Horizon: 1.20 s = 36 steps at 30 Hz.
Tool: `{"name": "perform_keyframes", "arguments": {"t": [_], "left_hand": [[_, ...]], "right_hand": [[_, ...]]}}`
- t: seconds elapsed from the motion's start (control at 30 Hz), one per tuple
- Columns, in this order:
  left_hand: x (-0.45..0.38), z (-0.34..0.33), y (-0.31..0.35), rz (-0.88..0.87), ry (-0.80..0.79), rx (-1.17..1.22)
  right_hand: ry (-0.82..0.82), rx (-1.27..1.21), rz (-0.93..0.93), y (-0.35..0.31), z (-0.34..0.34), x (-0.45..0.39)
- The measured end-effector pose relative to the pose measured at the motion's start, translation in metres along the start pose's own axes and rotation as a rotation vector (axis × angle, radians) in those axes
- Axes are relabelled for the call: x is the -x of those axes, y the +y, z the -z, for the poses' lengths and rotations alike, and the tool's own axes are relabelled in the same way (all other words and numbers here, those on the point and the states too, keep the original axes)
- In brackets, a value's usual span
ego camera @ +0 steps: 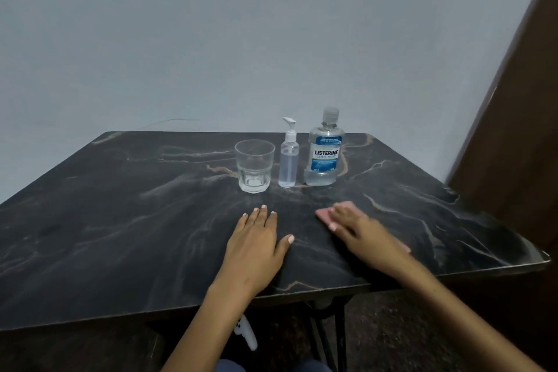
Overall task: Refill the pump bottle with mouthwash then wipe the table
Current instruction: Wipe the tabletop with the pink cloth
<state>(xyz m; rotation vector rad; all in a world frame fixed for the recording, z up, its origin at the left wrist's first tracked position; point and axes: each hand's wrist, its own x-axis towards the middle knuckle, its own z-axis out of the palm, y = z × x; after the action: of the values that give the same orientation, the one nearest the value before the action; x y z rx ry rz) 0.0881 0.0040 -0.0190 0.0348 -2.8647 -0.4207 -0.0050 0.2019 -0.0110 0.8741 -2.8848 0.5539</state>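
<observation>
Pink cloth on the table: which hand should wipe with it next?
Probably the right hand. Its fingers already lie flat on the pink cloth, ready to push it. The left hand rests flat on the bare table, apart from the cloth.

Right hand (359, 231) is motion-blurred, covering most of the pink cloth (329, 214); bench (120, 220) runs off the left edge.
</observation>
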Motion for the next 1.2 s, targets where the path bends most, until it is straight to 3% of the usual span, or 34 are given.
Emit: {"name": "perform_keyframes", "arguments": {"t": [0.2, 0.4, 0.63, 0.8, 1.0, 1.2], "left_hand": [[-0.024, -0.016, 0.037, -0.031, 0.004, 0.016], [-0.032, -0.027, 0.063, -0.043, -0.029, 0.037], [-0.038, -0.04, 0.083, -0.094, -0.048, 0.074], [-0.039, -0.046, 0.083, -0.087, -0.018, 0.093], [-0.039, -0.045, 0.082, -0.08, -0.01, 0.117], [-0.037, -0.043, 0.083, -0.093, -0.013, 0.097]], "right_hand": [[-0.019, -0.032, 0.107, -0.013, -0.008, -0.022], [0.012, 0.022, -0.025, 0.016, 0.005, -0.047], [0.112, 0.084, -0.204, 0.051, 0.018, 0.017], [0.097, 0.066, -0.093, 0.024, 0.008, 0.054], [-0.038, 0.014, 0.005, 0.016, 0.013, 0.009], [-0.028, 0.062, -0.11, 0.042, 0.019, -0.035]]}}
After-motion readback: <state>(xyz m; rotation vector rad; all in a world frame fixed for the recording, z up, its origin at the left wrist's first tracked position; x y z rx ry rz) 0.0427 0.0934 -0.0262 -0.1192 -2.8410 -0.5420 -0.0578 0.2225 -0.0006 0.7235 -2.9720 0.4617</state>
